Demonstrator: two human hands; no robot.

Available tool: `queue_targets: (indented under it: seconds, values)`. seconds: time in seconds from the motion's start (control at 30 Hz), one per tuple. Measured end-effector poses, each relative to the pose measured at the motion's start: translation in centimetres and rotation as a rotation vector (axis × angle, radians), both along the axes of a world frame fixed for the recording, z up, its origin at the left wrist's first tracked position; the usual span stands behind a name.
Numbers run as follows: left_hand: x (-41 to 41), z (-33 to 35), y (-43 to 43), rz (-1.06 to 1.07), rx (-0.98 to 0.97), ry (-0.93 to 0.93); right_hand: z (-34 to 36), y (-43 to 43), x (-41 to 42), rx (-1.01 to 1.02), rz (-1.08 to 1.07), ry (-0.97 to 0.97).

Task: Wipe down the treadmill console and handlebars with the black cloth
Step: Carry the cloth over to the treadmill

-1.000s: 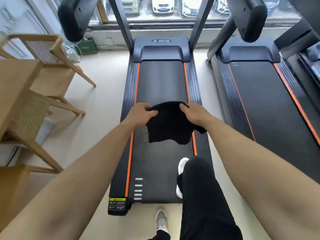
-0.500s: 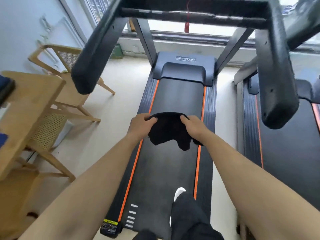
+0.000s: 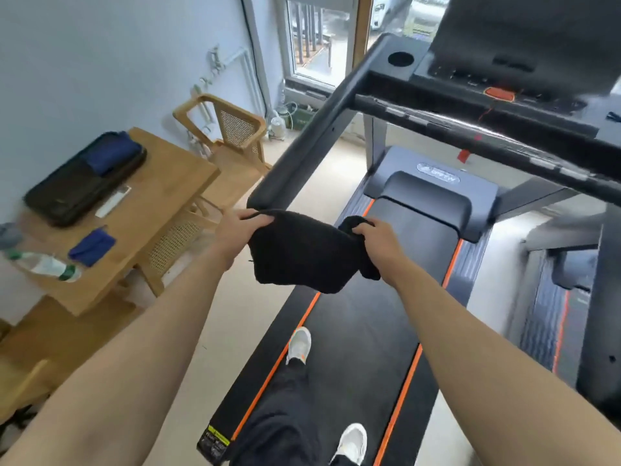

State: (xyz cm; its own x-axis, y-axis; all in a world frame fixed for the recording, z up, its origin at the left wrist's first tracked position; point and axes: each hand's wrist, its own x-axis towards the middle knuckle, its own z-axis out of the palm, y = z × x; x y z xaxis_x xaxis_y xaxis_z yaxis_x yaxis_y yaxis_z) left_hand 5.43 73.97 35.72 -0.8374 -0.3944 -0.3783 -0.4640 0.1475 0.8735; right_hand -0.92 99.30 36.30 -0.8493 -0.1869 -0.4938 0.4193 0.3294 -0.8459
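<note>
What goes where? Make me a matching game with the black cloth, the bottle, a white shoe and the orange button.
Things:
1 black cloth
2 bottle
3 white shoe
4 orange button

Places:
A on the treadmill belt
B on the console
C gripped by the left hand and right hand
D lying on the wooden table

Pairs: 1-C, 2-D, 3-A, 4-B.

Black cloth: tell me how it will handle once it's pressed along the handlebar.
Probably floppy: the black cloth sags and folds between the left hand and right hand gripping its top edge. Likely light: both grips look relaxed. Its nappy surface should probably drag, not slip, on the handlebar.
</note>
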Motion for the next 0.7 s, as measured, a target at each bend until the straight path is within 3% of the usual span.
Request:
queue_targets:
  seconds: [0.1, 0.4, 0.47, 0.57, 0.63, 0.7]
  values:
    - [-3.6, 0.1, -5.0, 0.121, 0.093, 0.016, -0.7, -3.7, -3.0, -0.036, -0.025, 0.003]
    - [-21.8, -0.9, -14.0, 0.062, -0.091, -0.051, -3.7, -13.7, -15.0, -0.125, -0.291, -0.041]
    - [-25.1, -1.6, -14.6, 0.146, -0.231, -0.009, -5.2, -15.1, -17.5, 0.009, -0.411, -0.012]
    - [-26.3, -2.3, -13.2, 0.174, -0.322, 0.051, -7.0, -16.6, -17.9, 0.437, -0.473, 0.08]
    - [-25.2, -4.7, -11.7, 0.045, -0.293, -0.061, -8.4, -18.1, -16.7, 0.414, -0.374, 0.128]
    - [-23.5, -7.4, -10.2, -0.119, -0.146, -0.255, -10.0, -20.1, -15.6, 0.216, -0.237, 0.049]
